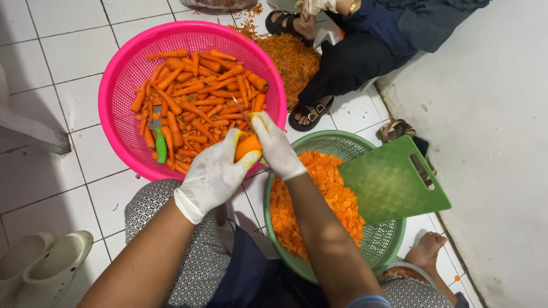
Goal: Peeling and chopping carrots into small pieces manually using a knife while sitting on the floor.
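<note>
place: home kitchen floor | cues: white tiles (63, 51); carrot baskets (120, 74); cutting board (394, 182); sandals (34, 268)

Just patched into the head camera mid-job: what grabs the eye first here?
The bright pink basket at upper left, heaped with peeled carrots, stands out most. In front of it, at centre, the gloved left hand grips a carrot piece while the gloved right hand works a knife on it. At right, a green basket of chopped carrot carries a green cutting board on its rim.
</note>
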